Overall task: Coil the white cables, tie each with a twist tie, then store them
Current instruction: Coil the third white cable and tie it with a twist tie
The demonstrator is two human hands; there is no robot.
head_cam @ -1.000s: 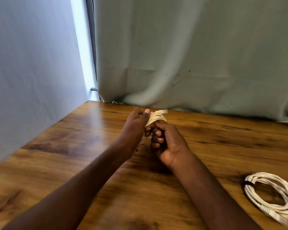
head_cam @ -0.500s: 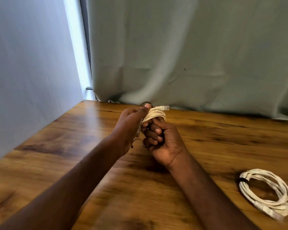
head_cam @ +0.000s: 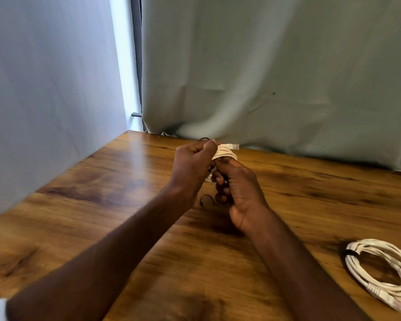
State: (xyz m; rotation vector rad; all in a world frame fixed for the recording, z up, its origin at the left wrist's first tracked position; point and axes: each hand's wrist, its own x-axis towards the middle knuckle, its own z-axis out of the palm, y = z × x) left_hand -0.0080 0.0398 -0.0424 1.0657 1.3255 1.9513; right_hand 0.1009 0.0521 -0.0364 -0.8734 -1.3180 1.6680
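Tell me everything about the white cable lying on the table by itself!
The coiled white cable lies flat on the wooden table, at the near right, apart from both hands. It is wound into several loose oval loops. A dark tie wraps its left side. A ribbed plug end rests along the near edge. Part of it runs out of the picture.

Soft daylight from the left gap; motion blur throughout.

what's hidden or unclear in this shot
Head view:
- Cable bundle: mostly hidden by the left hand and right hand; only its top and plug show.
- Twist tie: thin and dark, so whether it is wrapped is unclear.
- Coiled cable: cut off by the right edge.
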